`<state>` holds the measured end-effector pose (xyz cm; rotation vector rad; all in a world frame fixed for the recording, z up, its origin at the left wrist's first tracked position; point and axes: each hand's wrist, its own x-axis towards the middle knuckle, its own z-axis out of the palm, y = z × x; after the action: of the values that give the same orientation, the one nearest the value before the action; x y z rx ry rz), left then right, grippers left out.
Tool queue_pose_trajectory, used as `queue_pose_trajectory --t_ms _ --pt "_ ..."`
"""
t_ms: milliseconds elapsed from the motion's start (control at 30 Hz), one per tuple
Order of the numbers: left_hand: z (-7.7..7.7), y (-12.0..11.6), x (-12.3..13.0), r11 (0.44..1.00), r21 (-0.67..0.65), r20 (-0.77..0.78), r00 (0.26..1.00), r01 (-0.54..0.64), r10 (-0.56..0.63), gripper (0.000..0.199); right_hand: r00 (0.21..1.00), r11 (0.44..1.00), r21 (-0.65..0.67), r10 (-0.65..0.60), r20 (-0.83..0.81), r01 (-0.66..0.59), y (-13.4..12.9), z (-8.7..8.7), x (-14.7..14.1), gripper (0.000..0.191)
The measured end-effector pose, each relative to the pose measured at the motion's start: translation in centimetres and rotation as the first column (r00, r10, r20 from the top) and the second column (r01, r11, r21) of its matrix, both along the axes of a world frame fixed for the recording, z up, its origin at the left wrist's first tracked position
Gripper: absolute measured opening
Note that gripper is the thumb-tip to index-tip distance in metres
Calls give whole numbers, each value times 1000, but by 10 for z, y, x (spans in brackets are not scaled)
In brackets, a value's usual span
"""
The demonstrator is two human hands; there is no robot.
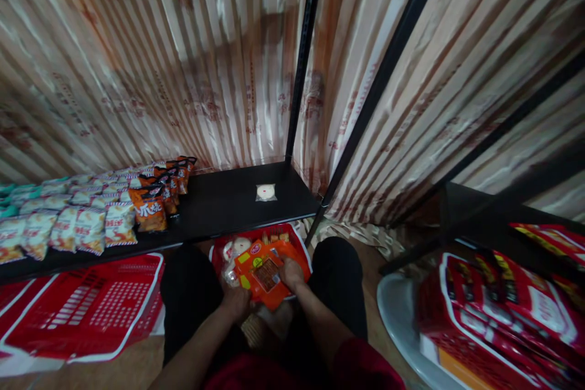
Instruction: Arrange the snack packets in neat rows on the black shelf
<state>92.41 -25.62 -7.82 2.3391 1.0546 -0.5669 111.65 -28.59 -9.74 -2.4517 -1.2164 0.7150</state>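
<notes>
An orange snack packet (264, 275) with a clear window showing brown food lies tilted over the basket between my knees. My right hand (291, 274) grips its right side, thumb on top. At the packet's lower left edge, my left hand (236, 301) is closed on it, its fingertips partly hidden. Beneath is a red basket (305, 251) with a white rim. Inside it, round white wrapped pieces (240, 247) sit at the left, and small brownish packs (280, 237) show at the back.
On the black shelf (214, 201) ahead lie one flat white wrapped piece (265, 192), orange bags (150, 210) and rows of pale bags (91, 228). Red baskets (114, 298) stand low left. To the right, a basket of red packets (516, 298) rests by a grey stool (395, 304). Black posts (304, 73) rise ahead.
</notes>
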Motion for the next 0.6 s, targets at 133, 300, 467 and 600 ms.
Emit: queue_pose_trajectory --t_ms 133,300,467,600 --pt "7 -13 -5 1000 -16 -22 999 26 -26 26 997 991 -108 79 8 -78 0 3 -6 34" --pt "13 -15 -6 999 -25 0 1000 31 -31 27 994 985 -134 109 14 -106 4 9 -15 28" --pt "19 -10 -7 998 -68 6 1000 -2 3 23 983 980 -80 178 -42 -181 7 30 -24 30" --pt "23 -7 -10 992 -99 44 996 -78 83 40 944 944 109 321 -72 -313 -4 59 -26 31"
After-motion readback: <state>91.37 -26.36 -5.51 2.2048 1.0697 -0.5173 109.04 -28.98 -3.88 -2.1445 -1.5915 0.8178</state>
